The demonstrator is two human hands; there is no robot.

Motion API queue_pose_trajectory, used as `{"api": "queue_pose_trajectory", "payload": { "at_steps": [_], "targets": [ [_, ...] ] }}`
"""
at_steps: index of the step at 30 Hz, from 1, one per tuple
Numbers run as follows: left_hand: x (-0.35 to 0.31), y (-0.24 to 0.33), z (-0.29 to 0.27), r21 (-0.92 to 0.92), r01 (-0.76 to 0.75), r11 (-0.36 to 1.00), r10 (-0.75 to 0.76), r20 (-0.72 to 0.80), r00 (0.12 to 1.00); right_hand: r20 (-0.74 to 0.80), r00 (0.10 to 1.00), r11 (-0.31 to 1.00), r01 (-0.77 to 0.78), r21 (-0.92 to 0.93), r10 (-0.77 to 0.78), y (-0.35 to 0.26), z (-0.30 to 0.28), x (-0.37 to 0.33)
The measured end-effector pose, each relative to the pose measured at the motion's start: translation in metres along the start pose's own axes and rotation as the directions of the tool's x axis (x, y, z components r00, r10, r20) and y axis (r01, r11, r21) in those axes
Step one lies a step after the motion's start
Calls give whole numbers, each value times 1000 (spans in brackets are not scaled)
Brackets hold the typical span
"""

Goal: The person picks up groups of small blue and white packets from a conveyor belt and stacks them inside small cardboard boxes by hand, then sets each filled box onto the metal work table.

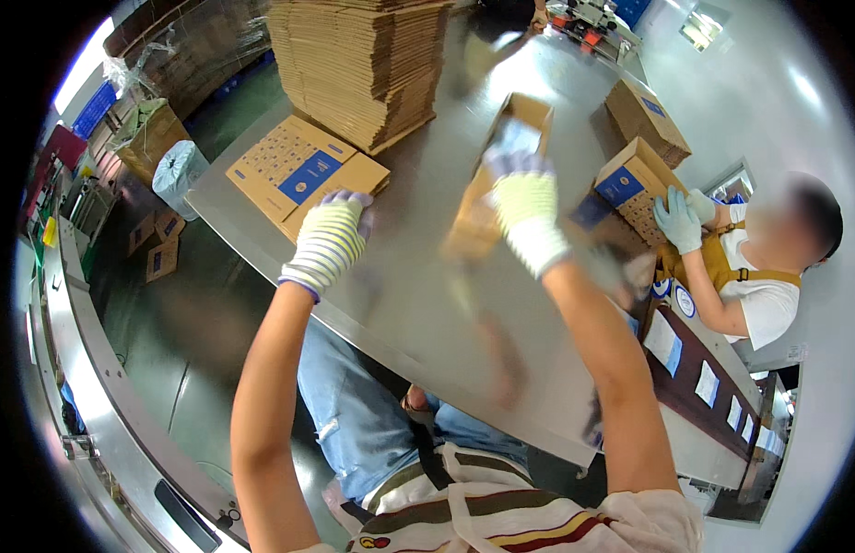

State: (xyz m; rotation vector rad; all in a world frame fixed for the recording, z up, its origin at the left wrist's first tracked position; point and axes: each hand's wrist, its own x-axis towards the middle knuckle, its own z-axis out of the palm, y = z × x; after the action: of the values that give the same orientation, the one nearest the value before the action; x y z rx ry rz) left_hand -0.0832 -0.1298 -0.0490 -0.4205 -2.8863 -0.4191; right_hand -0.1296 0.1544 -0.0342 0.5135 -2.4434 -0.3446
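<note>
My left hand (328, 241), in a white glove with yellow-green stripes, is at the near edge of flattened cardboard boxes (262, 166) with a blue printed panel. Its fingers curl over that edge. In a matching glove, my right hand (527, 207) grips the side of an open, long cardboard box (478, 207). Something pale and shiny shows inside that box. Motion smears the box's near end, and part of its side is hidden behind my hand.
A tall stack of flattened cardboard boxes (354, 69) stands at the back of the metal table (404, 313). At the right, a co-worker's gloved hands (678, 221) hold a printed box (630, 184). Another box (647, 124) stands behind it. A lined bin (177, 170) is beyond the left edge.
</note>
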Motion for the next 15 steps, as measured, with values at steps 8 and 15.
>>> {"api": "queue_pose_trajectory", "payload": {
  "at_steps": [8,15],
  "targets": [
    [-9,-69,76,248,371,895,-372,-44,927,423,885,944,50,327,-193,-47,-11,-34],
    [-62,-36,52,491,83,867,-20,-133,991,481,844,784,-126,608,-237,-58,-6,-117]
  ]
}}
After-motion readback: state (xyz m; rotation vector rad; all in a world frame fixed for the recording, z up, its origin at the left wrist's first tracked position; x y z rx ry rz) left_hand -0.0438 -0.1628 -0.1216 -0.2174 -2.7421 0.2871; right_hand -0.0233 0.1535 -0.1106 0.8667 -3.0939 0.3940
